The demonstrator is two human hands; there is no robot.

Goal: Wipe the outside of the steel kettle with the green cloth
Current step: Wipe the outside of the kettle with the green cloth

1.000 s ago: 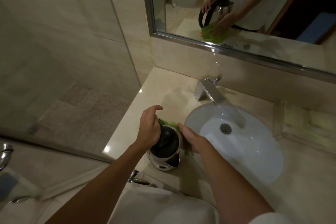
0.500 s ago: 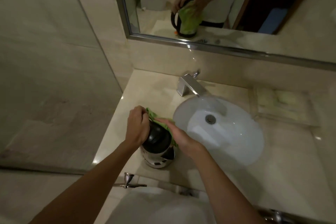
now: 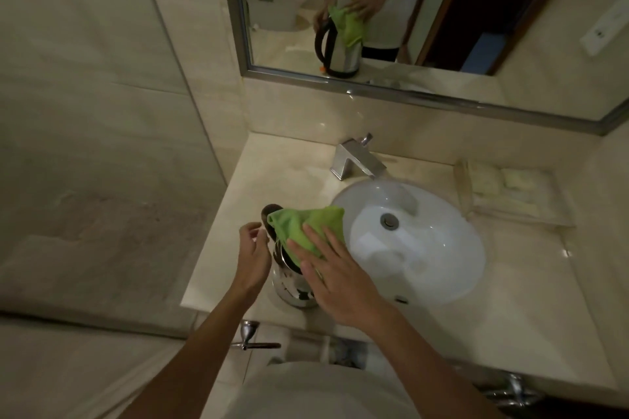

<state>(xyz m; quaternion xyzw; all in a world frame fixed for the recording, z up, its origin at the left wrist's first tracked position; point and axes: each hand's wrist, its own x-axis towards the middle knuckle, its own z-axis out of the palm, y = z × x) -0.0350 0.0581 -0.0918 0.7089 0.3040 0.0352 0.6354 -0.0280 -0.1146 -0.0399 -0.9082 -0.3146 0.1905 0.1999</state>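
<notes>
The steel kettle [image 3: 289,286] stands upright on the stone counter [image 3: 272,173], just left of the sink. The green cloth [image 3: 299,224] is draped over its top and far side. It covers the lid, and the black handle [image 3: 269,211] pokes out at the far left. My right hand [image 3: 335,277] lies flat on the cloth with fingers spread, pressing it against the kettle's upper right side. My left hand [image 3: 253,255] hovers beside the kettle's left side with loosely curled fingers, gripping nothing. The mirror repeats kettle and cloth.
A white oval sink [image 3: 452,286] sits right of the kettle, a chrome faucet [image 3: 357,163] behind it. A clear tray [image 3: 510,190] of packets rests at the back right. A glass shower panel [image 3: 102,146] borders the counter's left. The counter's front edge [image 3: 221,308] is close to the kettle.
My left hand has let go of the kettle's top and pulled back to the left. My right hand has spread the cloth over the lid and flattened on it.
</notes>
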